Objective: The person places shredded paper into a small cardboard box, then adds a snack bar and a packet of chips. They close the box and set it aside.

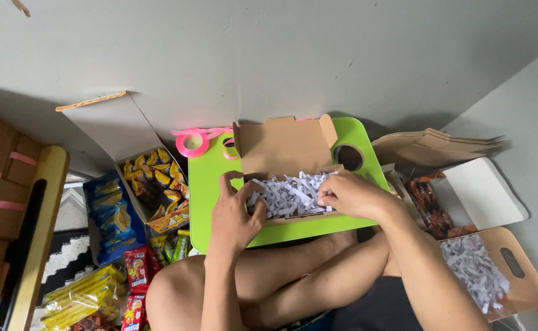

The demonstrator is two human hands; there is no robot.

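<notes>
left hand [235,211] and right hand [348,195], fingers loosely curled, press shredded paper [290,193] filling the cardboard box [281,147] between them.

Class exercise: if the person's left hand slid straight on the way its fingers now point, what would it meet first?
The left hand points up and slightly right, already touching the shredded paper in the cardboard box. Going on, it would probably press through the paper to the box's upright lid flap; depth is unclear.

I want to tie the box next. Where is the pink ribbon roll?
In the head view, the pink ribbon roll lies at the green tray's far-left corner, just left of the open cardboard box.
</notes>
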